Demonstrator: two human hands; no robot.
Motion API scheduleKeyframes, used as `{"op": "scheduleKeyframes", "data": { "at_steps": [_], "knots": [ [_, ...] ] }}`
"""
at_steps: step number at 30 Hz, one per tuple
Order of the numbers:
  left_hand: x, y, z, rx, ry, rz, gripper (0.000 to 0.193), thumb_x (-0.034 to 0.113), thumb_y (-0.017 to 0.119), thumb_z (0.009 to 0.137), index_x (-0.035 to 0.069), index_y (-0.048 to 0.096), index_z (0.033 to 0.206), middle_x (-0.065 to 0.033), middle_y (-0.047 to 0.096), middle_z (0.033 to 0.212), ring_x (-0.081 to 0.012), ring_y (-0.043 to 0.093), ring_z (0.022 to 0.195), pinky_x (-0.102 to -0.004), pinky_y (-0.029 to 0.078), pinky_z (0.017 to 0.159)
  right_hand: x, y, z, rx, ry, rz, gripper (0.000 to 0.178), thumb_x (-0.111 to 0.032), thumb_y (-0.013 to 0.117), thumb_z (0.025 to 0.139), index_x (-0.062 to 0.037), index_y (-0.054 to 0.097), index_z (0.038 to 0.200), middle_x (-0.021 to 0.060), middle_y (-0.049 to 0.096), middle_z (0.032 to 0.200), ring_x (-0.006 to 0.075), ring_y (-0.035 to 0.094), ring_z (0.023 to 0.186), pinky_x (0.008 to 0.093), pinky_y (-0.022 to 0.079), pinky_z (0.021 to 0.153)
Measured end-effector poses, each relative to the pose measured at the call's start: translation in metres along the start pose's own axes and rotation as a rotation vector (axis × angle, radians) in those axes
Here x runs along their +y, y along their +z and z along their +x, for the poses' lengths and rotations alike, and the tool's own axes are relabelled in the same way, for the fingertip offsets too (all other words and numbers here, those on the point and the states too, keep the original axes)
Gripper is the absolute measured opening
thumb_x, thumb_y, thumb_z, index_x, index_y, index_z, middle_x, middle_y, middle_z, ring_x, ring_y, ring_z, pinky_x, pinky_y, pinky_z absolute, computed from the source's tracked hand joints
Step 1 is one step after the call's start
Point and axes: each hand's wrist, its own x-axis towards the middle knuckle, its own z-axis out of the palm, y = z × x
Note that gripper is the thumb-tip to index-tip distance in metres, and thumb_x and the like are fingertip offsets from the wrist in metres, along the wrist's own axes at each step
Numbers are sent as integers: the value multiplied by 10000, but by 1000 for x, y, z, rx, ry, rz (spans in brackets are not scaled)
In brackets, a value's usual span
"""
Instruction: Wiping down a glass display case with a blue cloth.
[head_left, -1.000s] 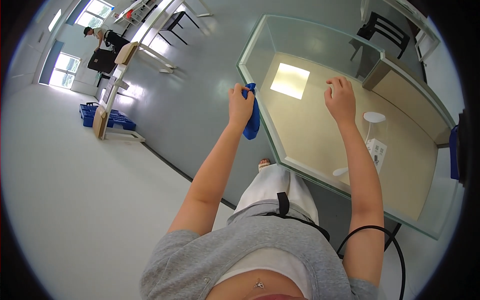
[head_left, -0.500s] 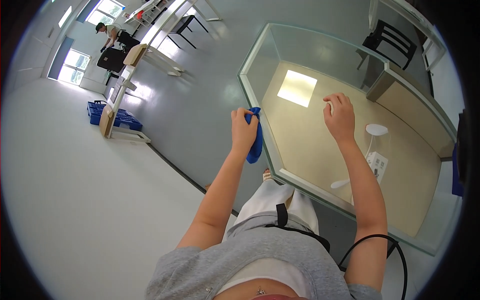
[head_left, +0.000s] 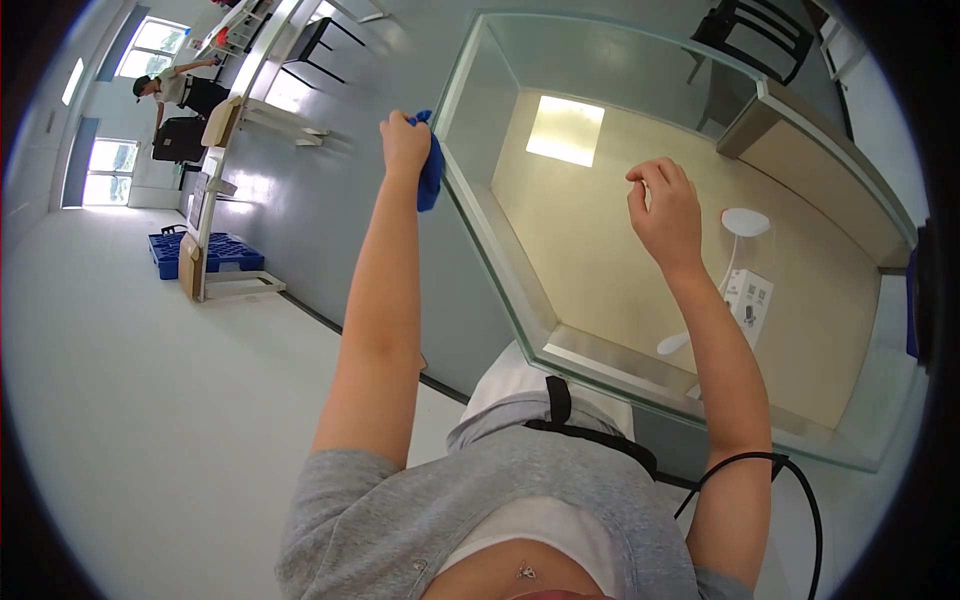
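A blue cloth (head_left: 430, 180) is gripped in my left hand (head_left: 404, 142), with fingers closed over its upper end. The cloth hangs along the outer left side of a glass display case (head_left: 478, 225), close to its upper edge. My right hand (head_left: 668, 208) hovers over the case with loosely curled fingers, the thumb apart and nothing held; whether it touches the glass I cannot tell. Inside the case, on a cream base, a white lamp (head_left: 745, 222) stands beside a white printed box (head_left: 748, 298).
A black chair (head_left: 760, 45) stands beyond the case, another black chair (head_left: 322, 48) farther left. At the far left, a person (head_left: 180, 88) holds a black case (head_left: 180, 138) near a long white table. A blue pallet (head_left: 228, 250) lies by the wall. A black cable (head_left: 815, 510) loops near my right arm.
My left hand has moved forward and left with the cloth, along the case's side. My right hand has shifted slightly. The view has turned, and the distant person has straightened somewhat.
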Motion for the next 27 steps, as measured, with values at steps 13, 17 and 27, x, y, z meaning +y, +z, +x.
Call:
{"op": "scheduleKeyframes", "data": {
  "at_steps": [13, 17, 27],
  "knots": [
    [24, -18, -127, 63, 194, -91, 133, 153, 607, 822, 45, 597, 899, -159, 529, 1008, -384, 577, 879, -440, 482, 766, 6, 3, -8, 16, -29, -73, 57, -59, 572, 806, -85, 592, 852, 46, 570, 872, 229, 570, 831, 375, 441, 740],
    [34, -32, -185, -20, 129, -164, 138, 150, 600, 840, 33, 581, 910, -147, 513, 960, -354, 552, 856, -411, 462, 771, 8, 9, -4, 43, -77, -123, 63, -71, 579, 808, -88, 589, 868, 44, 569, 896, 231, 571, 851, 380, 442, 744],
    [43, -42, -312, -93, 161, -266, 131, 82, 620, 832, 16, 557, 926, -168, 467, 977, -359, 551, 853, -415, 473, 750, 9, 10, -8, 17, -152, -104, 116, -67, 575, 812, -87, 625, 916, 45, 579, 906, 230, 574, 866, 379, 455, 755]
  ]
}}
